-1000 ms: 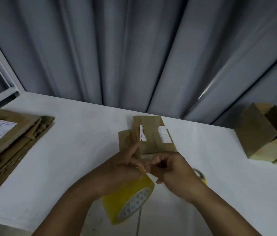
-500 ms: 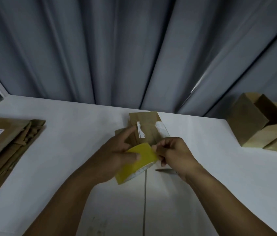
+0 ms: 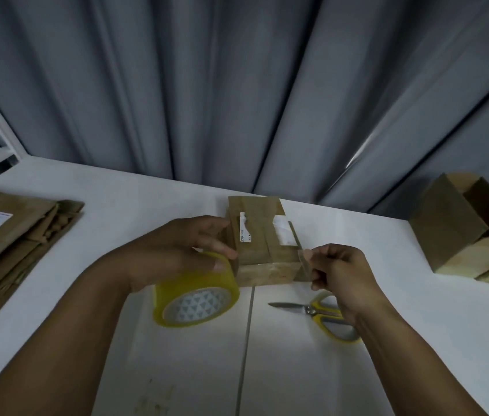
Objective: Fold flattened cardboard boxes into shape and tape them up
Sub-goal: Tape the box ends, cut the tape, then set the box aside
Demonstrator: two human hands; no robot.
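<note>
A small brown cardboard box [image 3: 262, 244] with white label scraps stands folded on the white table [image 3: 147, 199]. My left hand [image 3: 183, 250] grips a yellow roll of tape [image 3: 196, 291] just left of the box, fingers touching the box's left side. My right hand [image 3: 339, 267] pinches the free end of a clear strip of tape [image 3: 303, 262] at the box's right front corner. The strip stretches across the box's near face between my two hands.
Yellow-handled scissors [image 3: 318, 313] lie on the table under my right wrist. A stack of flattened boxes [image 3: 18, 241] lies at the left edge. Several folded boxes [image 3: 471, 232] stand at the right. Grey curtains [image 3: 237, 85] hang behind the table.
My hands have parted: the right pulled the tape end to the right across the box, the left carried the roll down and left. The scissors have come into sight.
</note>
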